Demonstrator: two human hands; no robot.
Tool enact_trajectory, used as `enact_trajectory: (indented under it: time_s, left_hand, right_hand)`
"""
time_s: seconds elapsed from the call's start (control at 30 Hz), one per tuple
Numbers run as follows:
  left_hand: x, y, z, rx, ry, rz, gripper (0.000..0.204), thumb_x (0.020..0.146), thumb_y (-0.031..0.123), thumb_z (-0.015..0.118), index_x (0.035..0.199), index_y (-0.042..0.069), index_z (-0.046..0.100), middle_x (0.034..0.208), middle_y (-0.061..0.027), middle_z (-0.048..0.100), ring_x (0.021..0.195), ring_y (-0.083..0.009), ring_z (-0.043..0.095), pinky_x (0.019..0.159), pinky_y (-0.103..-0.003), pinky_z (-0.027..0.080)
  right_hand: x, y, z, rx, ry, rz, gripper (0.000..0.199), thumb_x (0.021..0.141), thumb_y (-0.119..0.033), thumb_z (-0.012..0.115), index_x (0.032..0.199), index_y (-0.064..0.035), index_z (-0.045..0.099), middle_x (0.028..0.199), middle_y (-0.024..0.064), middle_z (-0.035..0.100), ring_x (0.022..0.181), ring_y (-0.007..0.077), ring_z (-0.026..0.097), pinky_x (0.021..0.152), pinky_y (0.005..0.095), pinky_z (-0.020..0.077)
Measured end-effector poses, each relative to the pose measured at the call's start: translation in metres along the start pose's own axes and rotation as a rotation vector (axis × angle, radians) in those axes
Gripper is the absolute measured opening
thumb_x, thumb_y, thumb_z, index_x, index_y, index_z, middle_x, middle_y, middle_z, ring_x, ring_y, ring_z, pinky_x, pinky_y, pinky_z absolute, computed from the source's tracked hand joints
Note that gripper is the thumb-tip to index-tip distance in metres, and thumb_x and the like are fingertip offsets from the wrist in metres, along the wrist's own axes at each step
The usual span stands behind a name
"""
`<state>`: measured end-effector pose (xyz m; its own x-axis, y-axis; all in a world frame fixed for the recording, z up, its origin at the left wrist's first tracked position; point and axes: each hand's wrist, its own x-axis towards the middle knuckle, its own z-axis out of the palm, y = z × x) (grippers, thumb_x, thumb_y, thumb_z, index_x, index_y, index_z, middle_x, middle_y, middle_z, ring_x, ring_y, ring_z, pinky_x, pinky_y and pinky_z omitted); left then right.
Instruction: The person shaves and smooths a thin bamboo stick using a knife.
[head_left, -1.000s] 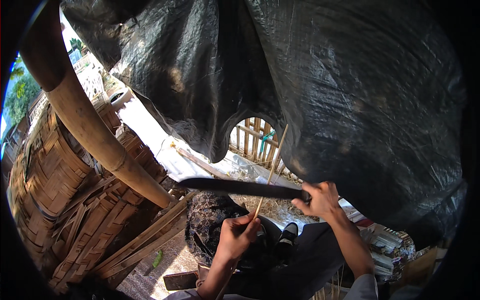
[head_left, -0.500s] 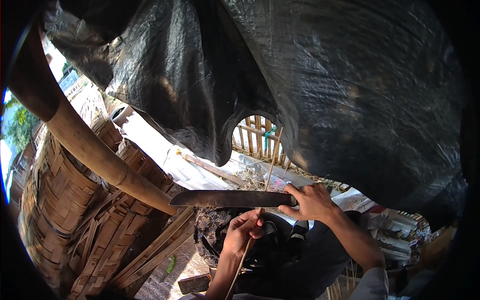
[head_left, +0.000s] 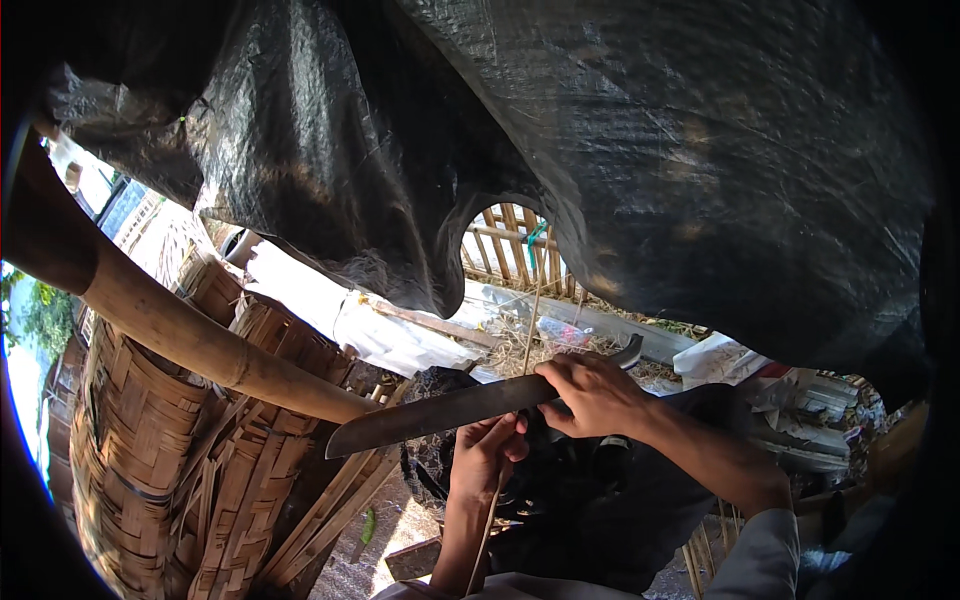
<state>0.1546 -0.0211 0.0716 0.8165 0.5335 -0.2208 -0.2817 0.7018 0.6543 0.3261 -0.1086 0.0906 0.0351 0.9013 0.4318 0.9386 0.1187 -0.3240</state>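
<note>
1. Head view: right hand wrapped around handle of machete; blade points left, tip lower and nearer than handle.
2. Left hand pinching thin strip, fingers closed, just on the near side of blade.
3. Strip runs near to far through left hand, blade crossing it; can't tell if edge touches.
4. Left side: woven baskets, thick bamboo pole slanting in front, flat slats nearer.
5. Far side: black tarp hanging; slatted fence through its gap, green tie on it.
</note>
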Motion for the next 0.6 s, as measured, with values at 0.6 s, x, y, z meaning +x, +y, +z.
enact_trajectory:
  time_s: [0.6]
  left_hand:
    - [-0.007, 0.014, 0.012, 0.256, 0.142, 0.074, 0.020, 0.086, 0.004, 0.055, 0.104, -0.004, 0.060, 0.069, -0.0041, 0.055, 0.047, -0.0064, 0.039, 0.044, -0.020, 0.030]
  right_hand:
    - [0.020, 0.015, -0.029, -0.045, -0.187, 0.340, 0.056, 0.081, -0.057, 0.051, 0.083, -0.0020, 0.064, 0.056, 0.0141, 0.059, 0.057, 0.0317, 0.062, 0.057, 0.0410, 0.0497]
